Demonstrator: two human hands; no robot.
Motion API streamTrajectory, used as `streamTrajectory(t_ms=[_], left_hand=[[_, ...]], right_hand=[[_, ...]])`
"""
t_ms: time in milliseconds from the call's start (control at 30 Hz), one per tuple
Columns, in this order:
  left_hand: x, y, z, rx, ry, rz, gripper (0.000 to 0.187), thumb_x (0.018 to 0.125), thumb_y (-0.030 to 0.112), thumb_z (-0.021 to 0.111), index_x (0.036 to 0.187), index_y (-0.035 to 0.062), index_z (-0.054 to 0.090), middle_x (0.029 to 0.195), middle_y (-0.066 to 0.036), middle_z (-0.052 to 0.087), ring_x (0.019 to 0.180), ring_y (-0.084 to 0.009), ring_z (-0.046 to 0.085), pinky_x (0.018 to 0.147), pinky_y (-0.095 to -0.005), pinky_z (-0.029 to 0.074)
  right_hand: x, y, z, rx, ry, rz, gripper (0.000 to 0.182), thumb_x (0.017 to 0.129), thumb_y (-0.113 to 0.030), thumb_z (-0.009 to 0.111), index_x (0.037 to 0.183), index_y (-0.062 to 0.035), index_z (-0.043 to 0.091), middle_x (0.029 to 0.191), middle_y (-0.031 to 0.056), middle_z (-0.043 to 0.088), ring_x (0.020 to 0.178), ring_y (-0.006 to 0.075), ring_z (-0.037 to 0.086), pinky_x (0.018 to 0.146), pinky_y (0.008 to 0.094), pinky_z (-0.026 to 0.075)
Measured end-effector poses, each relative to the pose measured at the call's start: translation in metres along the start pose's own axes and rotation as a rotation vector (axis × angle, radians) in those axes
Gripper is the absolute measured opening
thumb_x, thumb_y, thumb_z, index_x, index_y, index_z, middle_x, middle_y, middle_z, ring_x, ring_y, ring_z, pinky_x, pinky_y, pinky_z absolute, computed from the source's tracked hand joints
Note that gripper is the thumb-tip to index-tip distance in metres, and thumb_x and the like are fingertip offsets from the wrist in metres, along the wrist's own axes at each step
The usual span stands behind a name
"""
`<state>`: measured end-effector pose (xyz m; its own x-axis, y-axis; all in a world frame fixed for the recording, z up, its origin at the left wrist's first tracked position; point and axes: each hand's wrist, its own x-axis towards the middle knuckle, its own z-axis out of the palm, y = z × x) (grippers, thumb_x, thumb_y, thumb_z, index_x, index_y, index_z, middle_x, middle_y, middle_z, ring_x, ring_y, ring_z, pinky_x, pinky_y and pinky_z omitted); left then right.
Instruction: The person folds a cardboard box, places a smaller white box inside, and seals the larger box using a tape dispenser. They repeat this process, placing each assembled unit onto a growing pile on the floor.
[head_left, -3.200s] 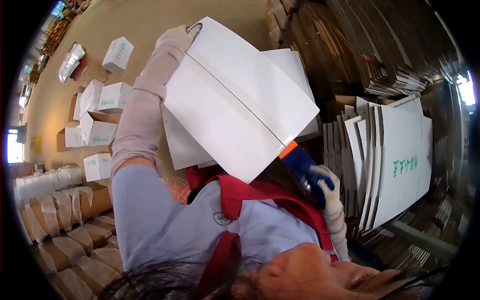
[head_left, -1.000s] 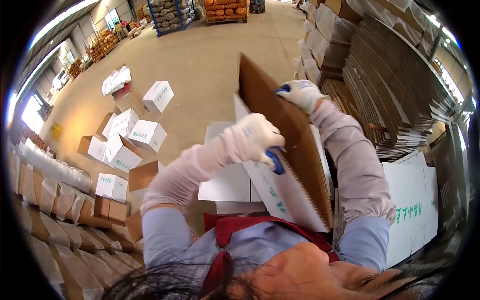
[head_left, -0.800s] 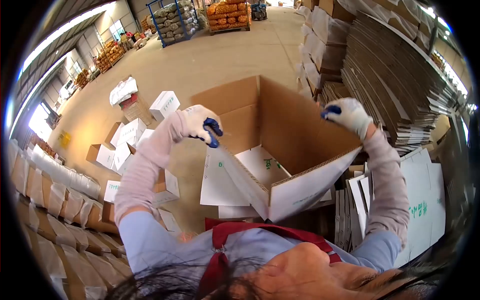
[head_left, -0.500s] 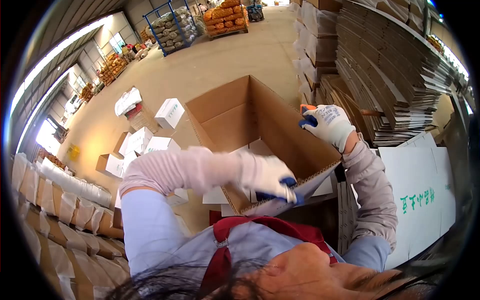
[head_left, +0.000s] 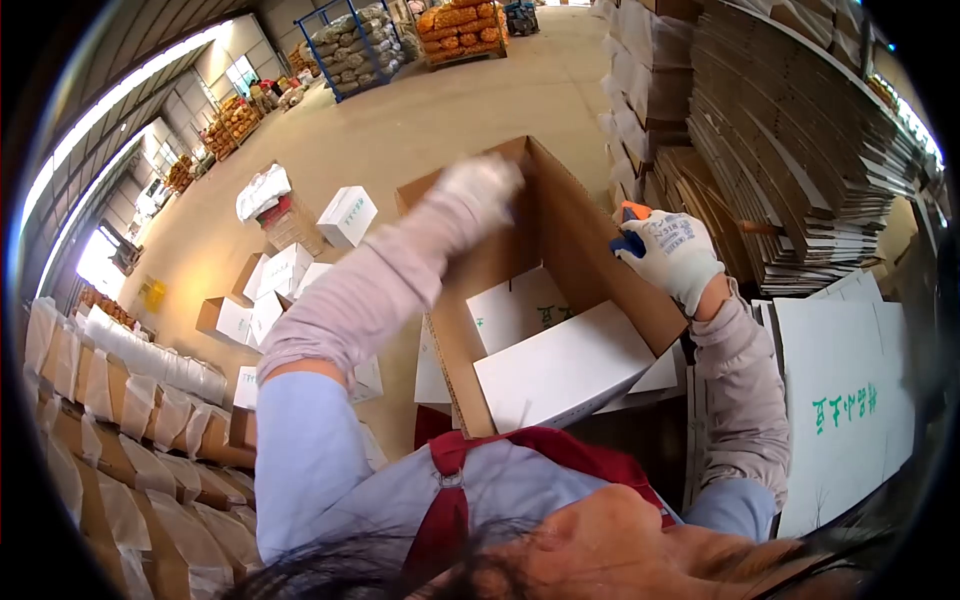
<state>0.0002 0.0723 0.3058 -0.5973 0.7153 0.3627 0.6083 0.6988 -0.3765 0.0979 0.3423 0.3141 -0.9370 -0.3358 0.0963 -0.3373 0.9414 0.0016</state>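
Head view, person in white gloves and pink sleeves, red apron straps over a blue shirt. An open cardboard box (head_left: pixel 560 330), brown inside and white outside, is held up in front of the chest, opening toward the camera. Left hand (head_left: pixel 480 182) is at the far top corner of the box, motion-blurred; cannot tell if its fingers are clenched on the edge or released. Right hand (head_left: pixel 672 255) is on the right wall's rim, fingers wrapped on an orange-and-blue tool (head_left: pixel 630 228) pressed against the rim; the glove's back has small print, unreadable. Inner bottom flaps show white faces; one flap (head_left: pixel 520 312) carries green characters, too small to read.

Right of the body, a stack of flat white blanks (head_left: pixel 845 400) stands upright, printed with green characters, not legible. Behind the box, tall piles of flattened brown cardboard (head_left: pixel 800 140). On the floor (head_left: pixel 420 120) to the left, several made-up white boxes (head_left: pixel 345 215) with green print, well apart from the hands. Bagged produce on pallets (head_left: pixel 460 25) at the far end.
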Motion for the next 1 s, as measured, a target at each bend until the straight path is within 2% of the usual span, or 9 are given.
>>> streamTrajectory(t_ms=[67,267,367,433,500,567,733,933,1000], left_hand=[[-0.013,-0.062,0.020,-0.036,-0.085,-0.598,0.037,0.072,0.037,0.067,0.091,0.0056,0.066,0.092,-0.015,0.066,0.088,-0.0318,0.063,0.077,-0.0371,0.051],[-0.035,-0.004,-0.024,-0.284,-1.049,-0.097,0.040,0.075,0.032,0.065,0.106,0.0079,0.062,0.101,-0.015,0.064,0.093,-0.0303,0.061,0.081,-0.0395,0.048],[-0.051,-0.011,-0.056,-0.487,-0.823,-0.287,0.039,0.079,0.033,0.063,0.108,0.0074,0.062,0.102,-0.016,0.064,0.096,-0.0301,0.060,0.084,-0.0385,0.047],[-0.073,-0.061,-0.014,-0.584,-0.179,-0.373,0.044,0.081,0.036,0.061,0.115,0.0082,0.059,0.109,-0.017,0.061,0.104,-0.0298,0.057,0.088,-0.0380,0.045],[-0.078,-0.081,0.041,-0.057,0.123,-0.680,0.057,0.083,0.050,0.053,0.125,0.0121,0.050,0.120,-0.016,0.056,0.110,-0.0321,0.053,0.094,-0.0406,0.040],[-0.038,-0.060,0.030,-0.650,0.107,-0.720,0.060,0.084,0.055,0.048,0.128,0.0139,0.047,0.125,-0.018,0.052,0.112,-0.0340,0.052,0.097,-0.0467,0.037],[0.009,-0.010,0.110,-0.354,-0.312,-0.815,0.058,0.087,0.055,0.043,0.122,0.0104,0.055,0.120,-0.017,0.056,0.110,-0.0300,0.054,0.090,-0.0402,0.044],[0.017,-0.048,0.129,-0.501,-0.384,-0.725,0.048,0.086,0.051,0.046,0.104,0.0107,0.065,0.105,-0.015,0.064,0.100,-0.0311,0.059,0.086,-0.0405,0.046],[0.010,-0.048,0.134,-0.508,-0.348,-0.753,0.045,0.085,0.048,0.049,0.106,0.0112,0.064,0.102,-0.014,0.064,0.098,-0.0299,0.060,0.086,-0.0396,0.046]], right_hand=[[-0.002,-0.002,-0.001,0.033,0.137,-0.010,0.034,0.082,-0.041,0.055,0.095,-0.0109,0.066,0.085,0.0126,0.064,0.080,0.0295,0.062,0.071,0.0385,0.048],[-0.008,-0.062,0.006,-0.252,0.059,-0.048,0.027,0.078,-0.035,0.060,0.091,-0.0117,0.065,0.076,0.0143,0.060,0.074,0.0279,0.061,0.066,0.0408,0.045],[-0.020,-0.095,0.070,-0.404,0.273,-0.312,0.022,0.074,-0.025,0.060,0.092,-0.0130,0.063,0.078,0.0140,0.054,0.071,0.0294,0.055,0.067,0.0444,0.042],[-0.026,-0.083,0.096,-0.101,0.330,-0.248,0.026,0.072,-0.022,0.060,0.096,-0.0142,0.063,0.084,0.0124,0.051,0.078,0.0297,0.052,0.071,0.0444,0.040],[-0.025,-0.067,0.094,-0.033,0.441,-0.200,0.030,0.071,-0.022,0.060,0.100,-0.0185,0.063,0.089,0.0144,0.051,0.080,0.0311,0.053,0.067,0.0424,0.041],[-0.021,-0.064,0.083,-0.004,0.368,-0.172,0.031,0.073,-0.023,0.061,0.104,-0.0194,0.064,0.093,0.0141,0.054,0.092,0.0307,0.054,0.071,0.0420,0.042],[-0.020,-0.062,0.068,0.254,0.393,-0.082,0.036,0.070,-0.011,0.064,0.105,-0.0190,0.064,0.085,0.0152,0.056,0.075,0.0273,0.058,0.071,0.0353,0.045],[-0.014,-0.097,0.052,1.603,0.477,-0.134,0.032,0.085,-0.011,0.052,0.109,0.0091,0.058,0.108,0.0151,0.061,0.098,0.0204,0.057,0.089,0.0294,0.042],[-0.003,-0.099,0.085,1.355,0.303,-0.044,0.036,0.083,-0.011,0.053,0.114,0.0074,0.056,0.109,0.0127,0.059,0.095,0.0196,0.057,0.086,0.0279,0.043]])
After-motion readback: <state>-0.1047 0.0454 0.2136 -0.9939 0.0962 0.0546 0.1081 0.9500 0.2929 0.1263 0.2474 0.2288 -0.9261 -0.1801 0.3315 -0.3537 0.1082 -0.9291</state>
